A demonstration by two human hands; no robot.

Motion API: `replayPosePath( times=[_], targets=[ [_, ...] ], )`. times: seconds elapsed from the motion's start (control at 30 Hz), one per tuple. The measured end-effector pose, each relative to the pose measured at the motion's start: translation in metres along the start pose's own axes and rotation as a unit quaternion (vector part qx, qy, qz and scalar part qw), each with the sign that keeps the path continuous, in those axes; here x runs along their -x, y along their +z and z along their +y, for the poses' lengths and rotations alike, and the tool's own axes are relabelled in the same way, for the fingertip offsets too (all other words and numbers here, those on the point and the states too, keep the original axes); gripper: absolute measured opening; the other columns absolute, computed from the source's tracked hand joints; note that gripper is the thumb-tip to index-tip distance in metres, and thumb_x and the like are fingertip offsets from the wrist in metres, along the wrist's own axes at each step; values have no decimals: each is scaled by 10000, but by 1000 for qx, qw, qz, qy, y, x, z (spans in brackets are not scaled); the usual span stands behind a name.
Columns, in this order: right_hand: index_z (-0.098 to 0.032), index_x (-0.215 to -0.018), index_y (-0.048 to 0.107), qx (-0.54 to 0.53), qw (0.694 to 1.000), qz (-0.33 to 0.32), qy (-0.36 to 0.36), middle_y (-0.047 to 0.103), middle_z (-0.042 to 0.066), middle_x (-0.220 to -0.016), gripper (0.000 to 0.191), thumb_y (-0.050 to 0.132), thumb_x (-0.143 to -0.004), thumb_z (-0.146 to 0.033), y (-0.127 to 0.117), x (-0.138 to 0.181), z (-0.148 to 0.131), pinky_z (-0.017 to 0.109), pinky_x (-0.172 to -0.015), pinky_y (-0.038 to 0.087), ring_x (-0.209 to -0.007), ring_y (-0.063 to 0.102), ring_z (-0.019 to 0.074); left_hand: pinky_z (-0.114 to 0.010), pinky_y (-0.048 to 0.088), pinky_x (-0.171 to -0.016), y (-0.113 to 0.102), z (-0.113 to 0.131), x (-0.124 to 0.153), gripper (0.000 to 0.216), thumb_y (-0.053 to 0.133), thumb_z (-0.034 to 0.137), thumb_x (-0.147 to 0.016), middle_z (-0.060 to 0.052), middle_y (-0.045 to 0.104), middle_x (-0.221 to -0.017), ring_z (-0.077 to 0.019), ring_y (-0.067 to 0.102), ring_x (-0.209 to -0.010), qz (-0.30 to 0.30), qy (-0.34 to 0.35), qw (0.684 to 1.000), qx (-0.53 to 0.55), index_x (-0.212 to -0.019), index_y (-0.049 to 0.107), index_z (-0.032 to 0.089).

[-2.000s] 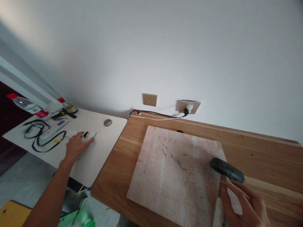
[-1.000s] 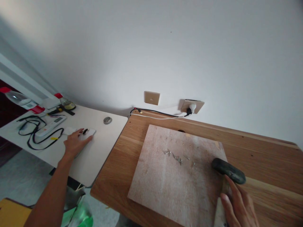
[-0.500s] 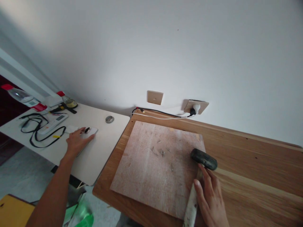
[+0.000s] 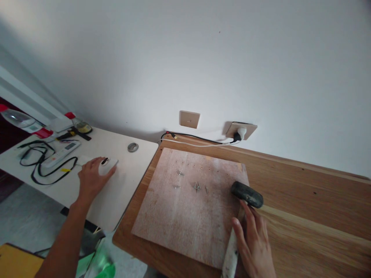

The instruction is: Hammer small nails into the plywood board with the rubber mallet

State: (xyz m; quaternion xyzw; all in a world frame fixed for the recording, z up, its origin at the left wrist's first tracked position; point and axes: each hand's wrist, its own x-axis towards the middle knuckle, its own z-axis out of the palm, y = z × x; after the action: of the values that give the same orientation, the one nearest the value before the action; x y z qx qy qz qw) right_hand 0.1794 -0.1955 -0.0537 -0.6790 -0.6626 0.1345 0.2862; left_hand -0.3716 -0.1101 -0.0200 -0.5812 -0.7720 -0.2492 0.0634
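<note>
Black rubber, blunt and rounded, forms the head of a mallet [image 4: 247, 194] that lies over the right edge of a pale, scuffed board [image 4: 179, 220] on the grained wooden table [image 4: 313, 216]. Its whitish, stained handle runs off the bottom of the view. On it lies the right hand [image 4: 255, 239], thumb and forefinger apart; whether the other fingers grip, I cannot tell. Thin metallic screws [image 4: 197, 187], too small for their threads to show clearly, lie scattered below a row of small holes. Over the smooth white table [image 4: 116, 197], the left hand [image 4: 92, 177] spreads thumb and fingers across a glossy white phone-like device [image 4: 109, 164], partly hiding it; how firmly they hold is unclear.
</note>
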Motion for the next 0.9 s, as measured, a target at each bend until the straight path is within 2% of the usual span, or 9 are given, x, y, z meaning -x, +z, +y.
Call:
replayPosePath(
  times=[0.1,0.13,0.2,0.27,0.37,0.47,0.63,0.77,0.9],
  targets=[
    [-257,-1592,399,-7,1000,10,15,532,176,-1472,630,402,-1061,-595,7,-4,-11,659,-1114,432,-1386,498,401,-560,495,-1135,-4,56,21,506,503,564,-987,-113,681,-1346,-329,596,-1333,-25,109,993,29,-1384,626,275],
    [-252,-1588,401,-7,1000,10,16,538,179,-1466,632,401,-1060,-600,10,-7,-16,656,-1111,433,-1382,500,402,-538,515,-1132,-2,74,28,447,503,520,-1007,-96,681,-1347,-307,614,-1307,-53,156,985,42,-1361,632,280],
    [-243,-1590,393,-3,1000,10,6,548,188,-1454,647,408,-1056,-608,16,-12,-27,647,-1098,442,-1369,506,404,-500,517,-1152,3,106,41,414,489,456,-1032,-77,628,-1450,-283,575,-1370,-109,236,964,52,-1394,606,295],
    [-232,-1601,375,13,1000,14,-17,552,201,-1447,671,426,-1051,-613,20,-17,-37,638,-1069,458,-1343,518,409,-534,443,-1230,12,128,50,466,502,470,-1035,-82,556,-1547,-299,484,-1474,-153,293,943,40,-1454,568,279],
    [-240,-1556,449,78,996,19,-41,597,199,-1378,626,446,-1045,-602,22,-22,-45,638,-974,486,-1231,568,424,-596,331,-1290,24,142,57,572,489,532,-1044,-111,456,-1636,-327,367,-1561,-191,332,924,17,-1538,497,245],
    [-251,-1404,602,129,990,25,-42,648,181,-1234,513,444,-1041,-578,19,-27,-43,616,-860,505,-1067,608,411,-594,302,-1301,31,154,59,659,477,574,-1045,-137,346,-1698,-337,293,-1598,-202,347,916,11,-1606,413,235],
    [-219,-1304,622,19,998,34,-48,650,154,-1148,398,501,-1028,-478,21,-43,-41,554,-904,537,-1052,630,354,-599,306,-1290,47,188,56,776,462,656,-1025,-174,145,-1754,-376,158,-1629,-208,357,911,20,-1656,311,229],
    [-198,-1351,582,-10,998,37,-41,629,174,-1237,406,503,-1032,-435,33,-68,-52,565,-989,524,-1141,615,353,-623,287,-1286,62,203,48,820,423,691,-1024,-224,172,-1736,-398,164,-1622,-217,346,913,14,-1646,320,167],
    [-180,-1395,579,14,998,10,-56,651,176,-1192,437,487,-1044,-423,38,-88,-61,571,-983,526,-1124,621,356,-650,236,-1295,65,198,39,757,424,681,-1031,-165,293,-1715,-368,210,-1620,-242,362,900,23,-1634,358,227]
  ],
)
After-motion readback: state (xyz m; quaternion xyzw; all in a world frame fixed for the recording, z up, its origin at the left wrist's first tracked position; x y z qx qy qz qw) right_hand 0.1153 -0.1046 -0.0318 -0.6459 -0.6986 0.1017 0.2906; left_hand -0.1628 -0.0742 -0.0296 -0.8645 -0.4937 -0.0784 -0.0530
